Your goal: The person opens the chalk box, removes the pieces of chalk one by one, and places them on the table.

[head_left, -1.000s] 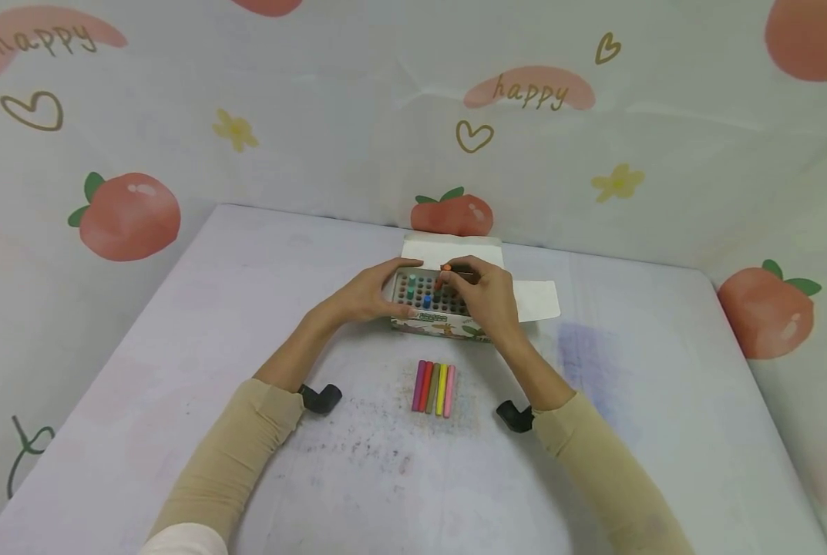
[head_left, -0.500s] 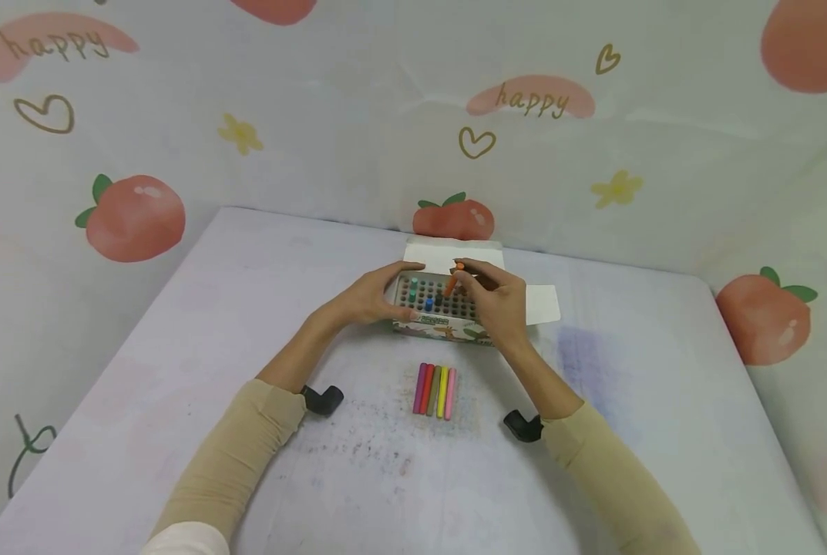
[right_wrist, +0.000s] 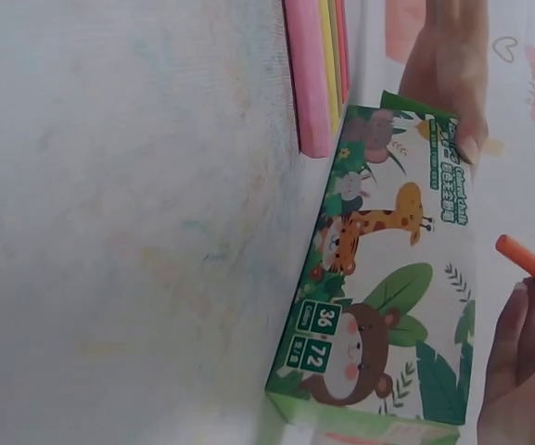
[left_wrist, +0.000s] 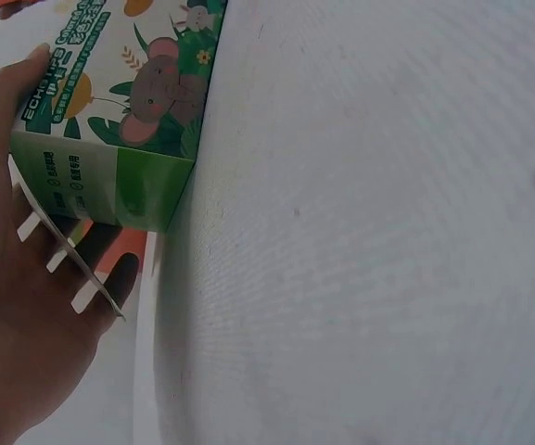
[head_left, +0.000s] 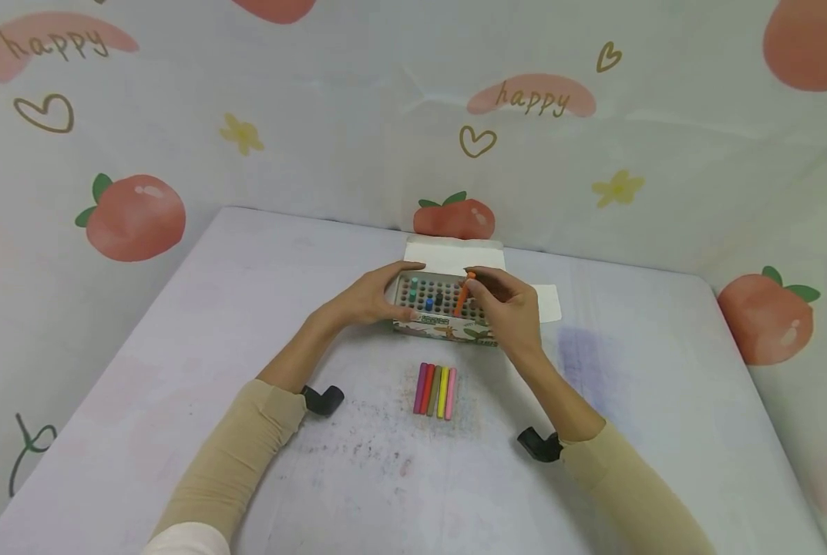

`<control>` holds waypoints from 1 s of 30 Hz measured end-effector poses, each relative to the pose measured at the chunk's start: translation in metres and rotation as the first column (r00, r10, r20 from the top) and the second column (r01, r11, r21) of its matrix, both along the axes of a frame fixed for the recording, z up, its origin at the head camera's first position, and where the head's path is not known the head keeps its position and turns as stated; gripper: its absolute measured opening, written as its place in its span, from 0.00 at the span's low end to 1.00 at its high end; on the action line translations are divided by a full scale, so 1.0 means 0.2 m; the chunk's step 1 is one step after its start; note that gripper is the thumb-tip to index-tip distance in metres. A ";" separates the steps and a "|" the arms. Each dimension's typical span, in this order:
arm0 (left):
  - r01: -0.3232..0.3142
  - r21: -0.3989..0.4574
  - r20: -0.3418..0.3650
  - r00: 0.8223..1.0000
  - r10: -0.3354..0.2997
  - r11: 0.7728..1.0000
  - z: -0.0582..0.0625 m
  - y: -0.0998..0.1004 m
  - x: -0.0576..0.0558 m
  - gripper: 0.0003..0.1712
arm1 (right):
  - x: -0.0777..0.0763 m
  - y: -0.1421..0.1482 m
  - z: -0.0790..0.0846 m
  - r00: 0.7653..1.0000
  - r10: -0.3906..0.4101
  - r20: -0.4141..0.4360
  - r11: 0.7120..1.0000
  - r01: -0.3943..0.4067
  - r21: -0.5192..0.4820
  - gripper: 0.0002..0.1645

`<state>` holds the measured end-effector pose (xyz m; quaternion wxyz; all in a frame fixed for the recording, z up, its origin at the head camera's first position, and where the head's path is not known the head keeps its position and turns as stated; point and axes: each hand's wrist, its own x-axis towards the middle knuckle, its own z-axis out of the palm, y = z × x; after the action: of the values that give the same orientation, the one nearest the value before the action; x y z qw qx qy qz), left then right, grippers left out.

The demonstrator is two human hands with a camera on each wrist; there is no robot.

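Observation:
An open chalk box (head_left: 444, 331) printed with cartoon animals stands on the table; its top is a grid of holes. Two green sticks, a blue one and a dark one poke up from holes on its left half. My left hand (head_left: 368, 297) grips the box's left end, thumb on the near side and fingers at the far side. Between thumb and fingers, my right hand (head_left: 513, 308) pinches an orange chalk stick (head_left: 464, 294), tilted, its lower end over the holes near the front edge. In the right wrist view the orange stick (right_wrist: 531, 264) shows above the box's top edge.
Several chalk sticks (head_left: 435, 391), purple, red, olive, yellow and pink, lie side by side on the table in front of the box. White lid flaps (head_left: 455, 253) spread out behind and to the right of it. A printed cloth wall (head_left: 358, 116) rises behind the table.
My right hand has moved right and slightly nearer with the orange stick, from the middle of the grid to the front edge. My left hand stays on the box.

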<state>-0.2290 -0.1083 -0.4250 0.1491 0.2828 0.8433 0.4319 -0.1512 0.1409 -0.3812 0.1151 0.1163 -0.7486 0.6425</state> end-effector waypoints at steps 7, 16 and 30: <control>0.006 -0.011 -0.007 1.000 -0.006 1.000 0.00 0.01 -0.01 0.48 | 0.03 0.06 -0.03 0.998 0.040 0.044 0.999 -0.040 -0.021 0.17; -0.002 -0.029 -0.011 1.000 0.002 1.000 0.01 0.00 -0.01 0.48 | 0.09 0.10 -0.05 0.983 0.063 0.171 0.998 -0.065 0.005 0.17; 0.001 -0.017 -0.008 1.000 -0.002 1.000 0.00 0.00 -0.01 0.48 | 0.21 0.12 -0.10 0.927 0.057 0.371 0.998 -0.064 0.005 0.21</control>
<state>-0.2303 -0.1078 -0.4253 0.1485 0.2838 0.8474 0.4235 -0.1090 0.1655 -0.4008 -0.0491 0.0170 -0.7584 0.6497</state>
